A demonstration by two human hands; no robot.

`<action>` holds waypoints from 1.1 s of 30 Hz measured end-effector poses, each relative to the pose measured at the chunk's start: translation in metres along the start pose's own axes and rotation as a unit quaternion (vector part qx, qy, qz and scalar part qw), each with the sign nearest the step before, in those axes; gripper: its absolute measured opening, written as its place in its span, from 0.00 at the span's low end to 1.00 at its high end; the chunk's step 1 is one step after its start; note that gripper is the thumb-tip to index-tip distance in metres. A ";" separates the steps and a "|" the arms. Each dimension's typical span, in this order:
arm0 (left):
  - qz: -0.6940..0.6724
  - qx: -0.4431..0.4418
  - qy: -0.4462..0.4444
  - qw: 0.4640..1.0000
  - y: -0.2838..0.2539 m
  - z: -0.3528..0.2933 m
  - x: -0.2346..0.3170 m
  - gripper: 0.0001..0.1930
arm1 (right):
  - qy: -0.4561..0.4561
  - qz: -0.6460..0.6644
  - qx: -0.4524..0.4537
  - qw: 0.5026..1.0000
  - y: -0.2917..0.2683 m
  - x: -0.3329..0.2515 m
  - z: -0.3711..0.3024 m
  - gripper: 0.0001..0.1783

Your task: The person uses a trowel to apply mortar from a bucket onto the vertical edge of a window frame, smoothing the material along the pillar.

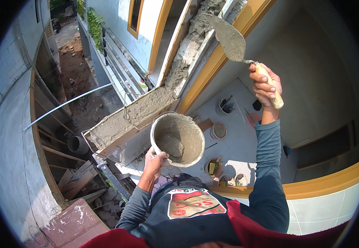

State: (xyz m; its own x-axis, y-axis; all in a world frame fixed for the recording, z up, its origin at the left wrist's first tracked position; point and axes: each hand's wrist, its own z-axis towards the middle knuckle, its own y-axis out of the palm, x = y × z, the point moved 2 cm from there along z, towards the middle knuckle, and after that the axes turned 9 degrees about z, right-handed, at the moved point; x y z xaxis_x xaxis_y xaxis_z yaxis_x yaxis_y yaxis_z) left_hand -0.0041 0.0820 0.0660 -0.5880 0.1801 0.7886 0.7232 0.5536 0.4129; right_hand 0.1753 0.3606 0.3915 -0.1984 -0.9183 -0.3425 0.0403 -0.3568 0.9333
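My right hand [263, 91], raised on the right, is closed around the wooden handle of a trowel [231, 39]. Its blade is smeared with grey mortar and points up and left, in front of a rough mortar strip between boards [187, 53]. Below and to the left, my left hand [154, 164] grips the rim of a bucket [192, 144]. The bucket is tilted so that its inside shows, with some wet mortar [169, 145] at the bottom. Beyond the bucket runs a beam top covered in mortar [140, 110], edged by boards and wire clamps.
Far below on a tiled floor stand a bucket of tools [225, 106] and several small containers [214, 166]. To the left, a narrow gap drops to dirt ground [78, 82], with loose planks [76, 182] lower down. A pale pipe [70, 102] crosses the gap.
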 end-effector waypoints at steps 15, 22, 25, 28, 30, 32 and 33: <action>0.078 0.090 0.038 0.992 0.023 0.008 -0.016 0.29 | 0.305 -0.725 0.294 0.543 -0.117 0.146 -0.054 0.13; 0.142 0.084 0.079 0.983 0.031 0.014 -0.015 0.38 | 0.227 -0.967 0.045 0.111 -0.201 0.163 -0.005 0.12; 0.164 0.128 0.065 0.976 0.030 0.018 -0.024 0.37 | 0.321 -0.934 0.039 0.152 -0.177 0.190 -0.002 0.13; 0.240 0.098 0.092 0.962 0.023 0.011 -0.024 0.34 | 0.339 -0.925 0.043 0.169 -0.156 0.181 -0.003 0.10; 0.251 0.107 0.061 0.960 0.019 -0.004 -0.017 0.35 | 0.281 -0.952 0.003 0.120 -0.162 0.166 0.013 0.11; 0.238 0.074 0.041 0.968 0.014 -0.014 -0.004 0.41 | 0.229 -0.971 0.005 0.073 -0.181 0.159 0.025 0.07; 0.278 0.096 0.071 0.953 0.014 -0.011 -0.010 0.41 | 0.288 -0.955 0.013 0.068 -0.175 0.168 0.035 0.07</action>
State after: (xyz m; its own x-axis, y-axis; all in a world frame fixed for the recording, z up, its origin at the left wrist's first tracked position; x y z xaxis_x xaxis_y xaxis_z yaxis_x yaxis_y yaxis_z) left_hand 0.0159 0.0791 0.0691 -0.0696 0.3850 0.9203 0.8208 0.5463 -0.1665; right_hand 0.1005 0.2751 0.1745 0.2537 0.9425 0.2175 0.4756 0.0742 -0.8765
